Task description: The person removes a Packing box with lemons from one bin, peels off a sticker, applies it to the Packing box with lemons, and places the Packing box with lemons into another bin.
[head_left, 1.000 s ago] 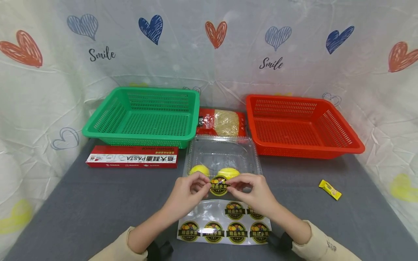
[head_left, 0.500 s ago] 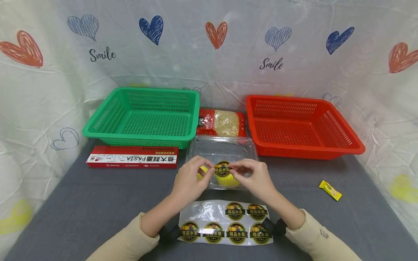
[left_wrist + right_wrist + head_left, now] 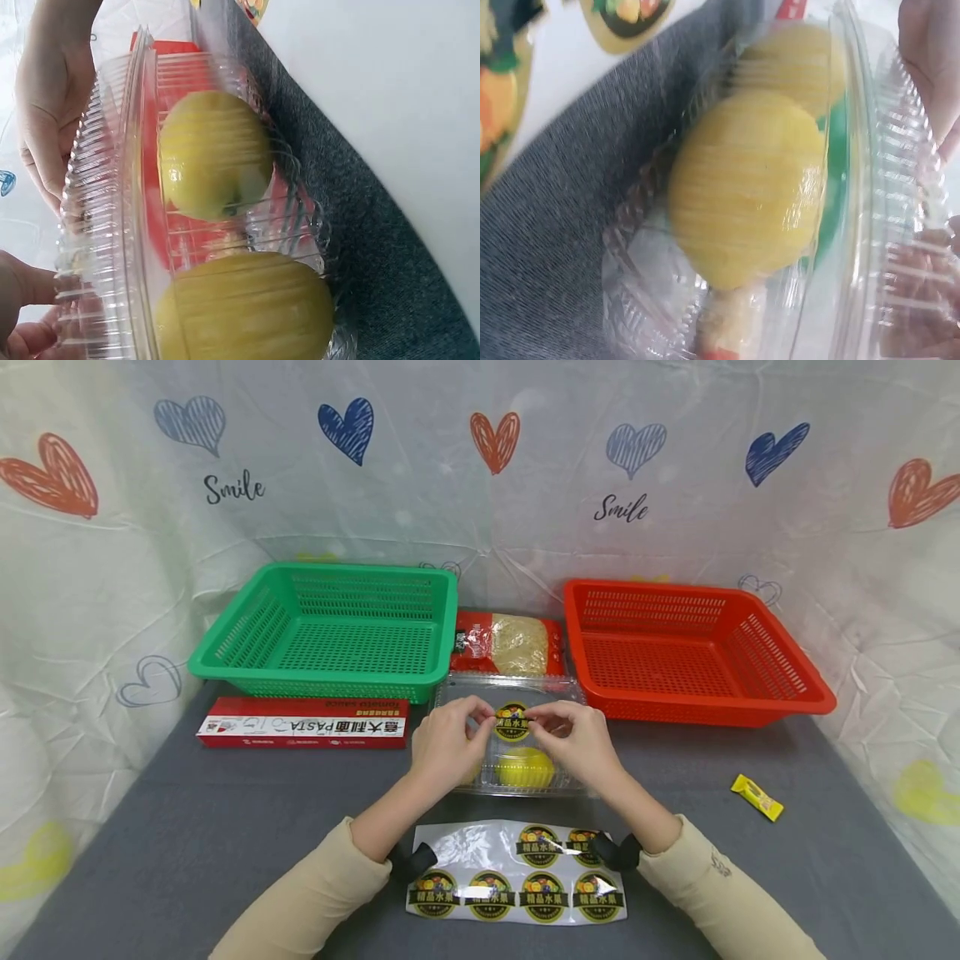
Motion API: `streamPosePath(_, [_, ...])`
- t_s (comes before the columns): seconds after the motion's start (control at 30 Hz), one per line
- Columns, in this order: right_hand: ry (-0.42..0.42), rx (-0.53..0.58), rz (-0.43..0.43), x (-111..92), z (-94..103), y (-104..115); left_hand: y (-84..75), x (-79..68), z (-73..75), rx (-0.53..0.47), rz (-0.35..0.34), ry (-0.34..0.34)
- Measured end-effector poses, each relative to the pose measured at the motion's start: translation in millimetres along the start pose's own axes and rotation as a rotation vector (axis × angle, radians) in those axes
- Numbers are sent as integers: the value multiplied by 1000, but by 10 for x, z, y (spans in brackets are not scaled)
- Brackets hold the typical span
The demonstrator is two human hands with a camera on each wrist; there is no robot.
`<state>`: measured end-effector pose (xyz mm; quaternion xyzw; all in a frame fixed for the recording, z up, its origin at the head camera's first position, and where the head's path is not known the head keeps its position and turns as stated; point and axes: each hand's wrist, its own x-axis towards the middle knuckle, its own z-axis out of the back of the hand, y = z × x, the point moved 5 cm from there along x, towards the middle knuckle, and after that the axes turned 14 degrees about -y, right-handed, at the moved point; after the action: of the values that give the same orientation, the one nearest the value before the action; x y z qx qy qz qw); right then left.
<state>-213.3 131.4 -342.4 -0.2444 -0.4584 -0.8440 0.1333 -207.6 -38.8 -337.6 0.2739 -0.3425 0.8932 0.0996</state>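
Between them, my left hand (image 3: 450, 742) and right hand (image 3: 577, 745) pinch the opposite edges of a round black-and-gold sticker (image 3: 512, 722). It is over the lid of a clear plastic clamshell box (image 3: 558, 690); whether it touches the lid I cannot tell. Two yellow lemons lie inside the closed box. One lemon (image 3: 527, 768) shows through its near side in the head view, while my left hand mostly covers the other. Both wrist views look through the ribbed box wall: a lemon (image 3: 214, 154) on the left, a blurred lemon (image 3: 746, 184) on the right.
Nearer the body lies a sticker sheet (image 3: 472, 843) with several stickers. A green basket (image 3: 322, 685) and a red basket (image 3: 675, 706) flank a noodle packet (image 3: 519, 643) behind the box. A pasta box (image 3: 303, 723) is at left, a small yellow packet (image 3: 757, 797) at right.
Both hands have moved forward, away from the body, carrying the sticker from the near side of the clamshell box to over its lid. The sticker sheet has stayed in place.
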Motion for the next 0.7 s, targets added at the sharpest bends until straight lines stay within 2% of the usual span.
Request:
streamPosePath(0.37, [43, -64, -40, 95, -84, -90, 38, 94, -144, 73, -103, 25])
streamPosePath(0.7, [75, -104, -58, 122, -147, -147, 38, 90, -194, 150, -98, 45])
